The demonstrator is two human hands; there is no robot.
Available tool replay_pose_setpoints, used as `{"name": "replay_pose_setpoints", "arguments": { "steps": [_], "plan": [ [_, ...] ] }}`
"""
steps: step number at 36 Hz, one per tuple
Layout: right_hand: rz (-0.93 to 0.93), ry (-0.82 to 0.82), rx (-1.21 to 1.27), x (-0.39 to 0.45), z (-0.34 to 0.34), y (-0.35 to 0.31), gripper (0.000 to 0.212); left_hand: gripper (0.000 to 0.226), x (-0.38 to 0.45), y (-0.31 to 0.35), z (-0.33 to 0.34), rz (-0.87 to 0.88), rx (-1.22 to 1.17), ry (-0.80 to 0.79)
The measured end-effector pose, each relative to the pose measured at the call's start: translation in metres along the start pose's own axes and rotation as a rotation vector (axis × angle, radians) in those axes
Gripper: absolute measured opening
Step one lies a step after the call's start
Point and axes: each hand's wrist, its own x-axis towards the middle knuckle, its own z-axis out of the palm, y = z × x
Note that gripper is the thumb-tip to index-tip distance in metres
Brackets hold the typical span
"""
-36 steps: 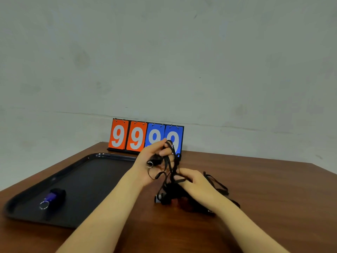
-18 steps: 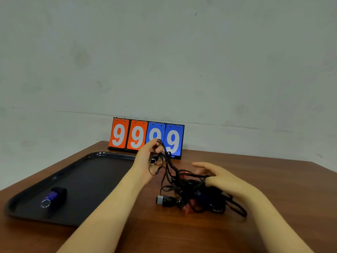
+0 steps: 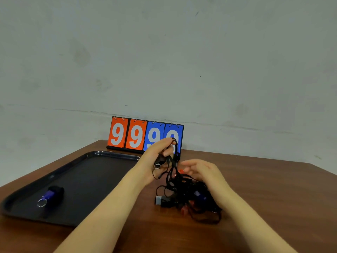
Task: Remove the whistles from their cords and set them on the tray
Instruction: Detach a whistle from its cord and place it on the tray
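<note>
My left hand is raised above the table and grips a black whistle together with its black cord, which trails down to a tangled pile of cords and whistles. In that pile I can make out a grey-tipped black whistle, a blue one and a red one. My right hand hovers over the back of the pile with loosely curled fingers, holding nothing that I can see. A black tray lies to the left; a blue and black whistle with a key ring rests on it.
A flip scoreboard reading 9999 in orange and blue stands at the table's back edge, just behind my left hand. The brown wooden table stretches out to the right. A grey wall rises behind.
My left hand has lifted the whistle and cord higher, in front of the scoreboard. My right hand left the pile, opened, and now hovers nearer the left hand.
</note>
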Motion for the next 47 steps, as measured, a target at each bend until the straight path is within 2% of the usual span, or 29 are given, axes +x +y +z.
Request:
{"name": "replay_pose_setpoints", "arguments": {
  "steps": [1, 2, 5, 7, 8, 10, 12, 17, 19, 23, 28, 34, 39, 44, 47],
  "plan": [
    [0.008, 0.002, -0.032, -0.002, 0.006, -0.001, 0.027, 0.034, 0.002, 0.009, 0.009, -0.057, 0.177, 0.013],
    [-0.002, -0.001, -0.059, -0.002, 0.01, -0.001, 0.026, 0.04, -0.001, 0.011, 0.008, -0.064, 0.273, -0.057],
    [-0.059, -0.012, -0.102, -0.003, 0.02, 0.002, 0.036, 0.049, -0.007, 0.008, 0.007, -0.077, 0.288, -0.037],
    [-0.049, 0.011, -0.088, -0.002, 0.022, 0.004, 0.035, 0.045, -0.002, 0.004, 0.009, -0.079, 0.28, -0.045],
    [-0.035, 0.024, -0.073, 0.0, 0.021, 0.006, 0.032, 0.04, -0.002, 0.003, 0.013, -0.064, 0.224, -0.043],
    [0.002, 0.037, -0.02, 0.001, 0.017, 0.007, 0.027, 0.027, -0.007, -0.007, 0.004, 0.003, -0.084, -0.115],
    [0.034, 0.023, 0.065, 0.003, 0.013, 0.008, 0.026, 0.019, -0.008, -0.016, -0.005, 0.04, -0.152, -0.147],
    [0.13, 0.057, 0.332, 0.005, 0.005, 0.004, 0.022, 0.021, -0.004, -0.015, -0.01, 0.068, -0.297, 0.018],
    [0.114, 0.109, 0.256, 0.006, 0.003, 0.004, 0.024, 0.014, -0.003, -0.016, -0.012, 0.068, -0.349, 0.06],
    [-0.047, 0.154, -0.1, 0.006, 0.0, 0.006, 0.026, 0.017, -0.001, -0.019, -0.014, 0.066, -0.369, 0.082],
    [-0.108, 0.298, -0.175, 0.008, -0.007, 0.009, 0.029, 0.015, 0.0, -0.018, -0.014, 0.072, -0.333, 0.075],
    [-0.02, 0.399, 0.127, 0.01, -0.016, 0.007, 0.026, 0.015, 0.007, -0.027, -0.02, 0.018, -0.223, 0.108],
    [0.054, 0.357, 0.483, 0.012, -0.026, 0.006, 0.027, 0.015, 0.012, -0.031, -0.027, 0.02, -0.231, 0.155],
    [0.065, 0.376, 0.432, 0.012, -0.027, 0.008, 0.028, 0.018, 0.015, -0.036, -0.028, 0.037, -0.183, 0.146],
    [0.027, 0.381, 0.329, 0.011, -0.027, 0.006, 0.03, 0.025, 0.025, -0.036, -0.027, 0.0, 0.109, 0.178]
  ]
}}
